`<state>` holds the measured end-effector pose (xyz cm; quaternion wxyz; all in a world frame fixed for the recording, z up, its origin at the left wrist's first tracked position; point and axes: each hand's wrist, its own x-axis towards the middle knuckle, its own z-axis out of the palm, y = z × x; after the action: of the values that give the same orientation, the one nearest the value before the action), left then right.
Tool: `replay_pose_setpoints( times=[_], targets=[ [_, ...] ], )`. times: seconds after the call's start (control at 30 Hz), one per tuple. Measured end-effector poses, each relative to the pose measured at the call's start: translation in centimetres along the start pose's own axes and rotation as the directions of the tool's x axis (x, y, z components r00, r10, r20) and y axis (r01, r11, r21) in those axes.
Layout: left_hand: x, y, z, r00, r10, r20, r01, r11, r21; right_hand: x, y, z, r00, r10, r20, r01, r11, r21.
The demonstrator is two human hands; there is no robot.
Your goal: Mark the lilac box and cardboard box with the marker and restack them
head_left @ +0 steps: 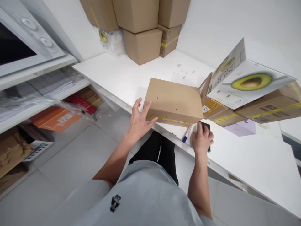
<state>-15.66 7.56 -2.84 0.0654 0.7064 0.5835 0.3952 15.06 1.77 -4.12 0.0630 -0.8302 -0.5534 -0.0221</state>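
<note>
A flat brown cardboard box with yellow tape along its front side lies on the white table. My left hand is beside the box's left front corner, its fingers spread and holding nothing; whether a fingertip touches the cardboard I cannot tell. To the right of the box, my right hand has its fingers wrapped over a dark, phone-like object at the tabletop, partly hidden by the hand. A white marker with a blue cap lies between the box and my right hand.
At the right stand taped cartons and an upright white panel with an avocado picture, a lilac box below. Brown boxes are stacked against the back wall. A microwave and loaded shelves flank the left.
</note>
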Motion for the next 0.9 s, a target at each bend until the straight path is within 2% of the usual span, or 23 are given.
replay_pose_setpoints(
  times=[0.07, 0.13, 0.23, 0.37, 0.43, 0.5, 0.57, 0.63, 0.67, 0.73, 0.8, 0.87, 0.9],
  targets=[
    [-0.7, 0.1, -0.2, 0.995, 0.042, -0.088, -0.045, 0.999, -0.029, -0.9, 0.9, -0.5, 0.982, 0.187, 0.003, -0.187, 0.982, -0.001],
    [-1.2, 0.5, -0.4, 0.984, 0.077, -0.161, -0.087, 0.995, -0.050, -1.5, 1.6, -1.3, 0.952, 0.299, 0.061, -0.300, 0.954, 0.008],
    [-1.9, 1.5, -0.5, 0.973, 0.116, -0.201, -0.130, 0.990, -0.060, -1.7, 1.8, -2.6, 0.933, 0.325, 0.156, -0.332, 0.943, 0.017],
    [-2.4, 2.8, -0.6, 0.962, 0.163, -0.221, -0.191, 0.975, -0.112, -1.3, 2.1, -4.2, 0.899, 0.395, 0.188, -0.417, 0.904, 0.092],
    [-2.8, 3.6, -0.4, 0.957, 0.163, -0.238, -0.217, 0.951, -0.220, -1.9, 2.4, -4.9, 0.875, 0.436, 0.210, -0.477, 0.852, 0.216],
    [-3.3, 4.7, -0.1, 0.963, 0.150, -0.223, -0.230, 0.891, -0.393, -3.2, 2.3, -5.7, 0.862, 0.450, 0.232, -0.506, 0.778, 0.373],
    [-4.1, 6.1, 0.3, 0.987, 0.113, -0.118, -0.162, 0.787, -0.595, -5.0, 1.4, -6.5, 0.881, 0.424, 0.208, -0.467, 0.712, 0.525],
    [-5.0, 7.7, 0.8, 0.993, 0.066, 0.096, 0.031, 0.646, -0.763, -6.8, -0.1, -7.2, 0.924, 0.356, 0.137, -0.355, 0.673, 0.649],
    [-5.4, 8.4, 1.1, 0.973, 0.050, 0.224, 0.159, 0.560, -0.813, -7.5, -1.0, -7.5, 0.948, 0.304, 0.098, -0.283, 0.660, 0.696],
    [-5.8, 9.6, 1.4, 0.896, 0.056, 0.440, 0.392, 0.365, -0.845, -8.5, -2.8, -7.6, 0.982, 0.190, 0.010, -0.134, 0.655, 0.744],
    [-5.8, 10.4, 1.6, 0.835, 0.089, 0.543, 0.524, 0.173, -0.834, -8.7, -4.4, -7.4, 0.993, 0.080, -0.082, 0.006, 0.680, 0.733],
    [-5.6, 10.7, 1.8, 0.822, 0.072, 0.565, 0.564, 0.038, -0.825, -8.6, -5.8, -6.9, 0.988, -0.011, -0.156, 0.118, 0.703, 0.702],
    [-5.6, 10.7, 1.8, 0.823, 0.033, 0.568, 0.568, -0.001, -0.823, -8.4, -6.5, -6.6, 0.983, -0.046, -0.180, 0.160, 0.704, 0.692]
  ],
)
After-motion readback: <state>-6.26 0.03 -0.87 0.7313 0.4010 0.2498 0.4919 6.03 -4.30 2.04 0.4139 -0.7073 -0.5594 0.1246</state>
